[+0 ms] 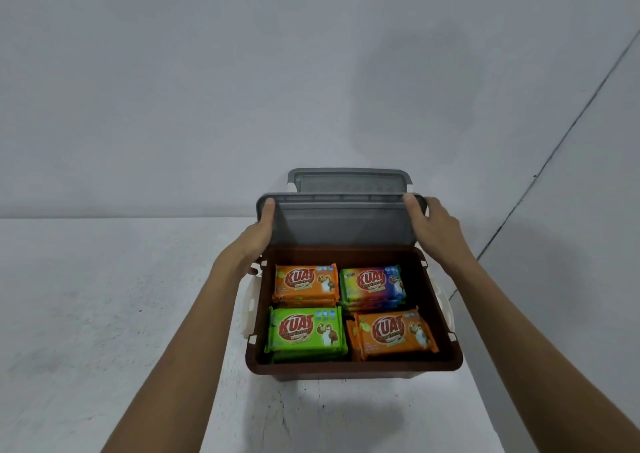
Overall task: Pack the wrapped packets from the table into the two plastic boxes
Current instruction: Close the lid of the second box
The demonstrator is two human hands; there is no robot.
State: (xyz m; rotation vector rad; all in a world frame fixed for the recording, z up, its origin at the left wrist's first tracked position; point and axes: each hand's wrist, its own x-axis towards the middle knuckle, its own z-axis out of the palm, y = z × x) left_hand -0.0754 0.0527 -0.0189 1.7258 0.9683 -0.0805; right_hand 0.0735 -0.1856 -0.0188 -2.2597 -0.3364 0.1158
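Head camera view, looking down over two bare forearms at a white table set against a pale grey wall. Sitting near the table's far edge is a brown plastic box with cream side handles, and its grey lid is tilting up at the back, underside facing the camera. Both hands are gripping that lid: the left hand is wrapping its left edge with the thumb lying on the upper corner, and the right hand is clasping the right upper corner, fingers curling behind it. Inside the box, wrapped packets printed "KUAT" are lying flat in four stacks, filling the floor. An orange packet is topping the far left stack, a multicoloured packet the far right, a green packet the near left, and a second orange packet, slightly skewed, the near right. Behind the raised lid, a second grey lid with white clips is showing, touching the wall; whatever box lies beneath it is hidden. A dark seam is running diagonally down the wall at right.
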